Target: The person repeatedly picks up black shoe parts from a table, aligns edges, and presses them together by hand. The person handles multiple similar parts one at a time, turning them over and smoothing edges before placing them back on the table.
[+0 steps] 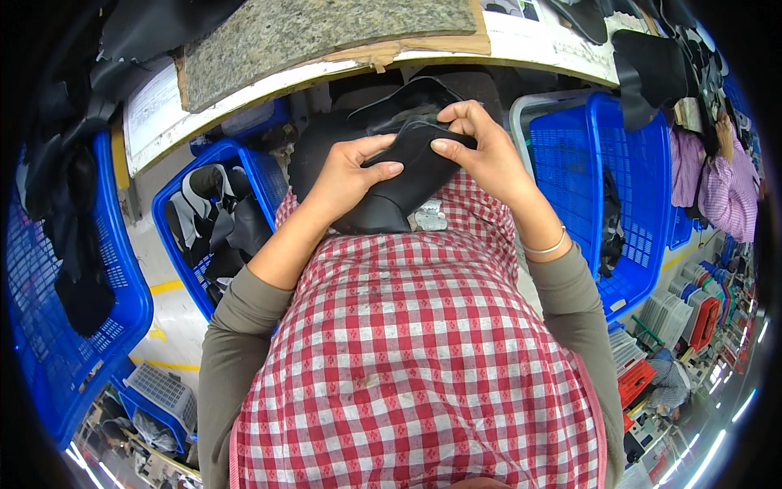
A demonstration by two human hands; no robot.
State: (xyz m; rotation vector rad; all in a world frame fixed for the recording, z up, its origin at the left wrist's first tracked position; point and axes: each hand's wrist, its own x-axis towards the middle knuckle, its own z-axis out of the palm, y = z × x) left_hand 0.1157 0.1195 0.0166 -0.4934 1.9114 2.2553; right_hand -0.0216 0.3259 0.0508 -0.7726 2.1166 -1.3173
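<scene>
Over my lap I hold a black leather shoe upper by its top edge, its smooth lower part lying against the red-and-white checked apron. The thumb and fingers of my left hand pinch the edge on the left. My right hand, with a bangle on the wrist, pinches the same edge further right, thumb in front and fingers behind. Beyond the hands, more black leather shows with a curved rim; whether it joins the held upper I cannot tell. A small pale patch shows beside the upper's lower edge.
A speckled stone slab lies on the white table ahead. Blue baskets stand at left and right; another blue basket holds black and white cut pieces. Black leather overhangs the table's right end, near a person in striped sleeves.
</scene>
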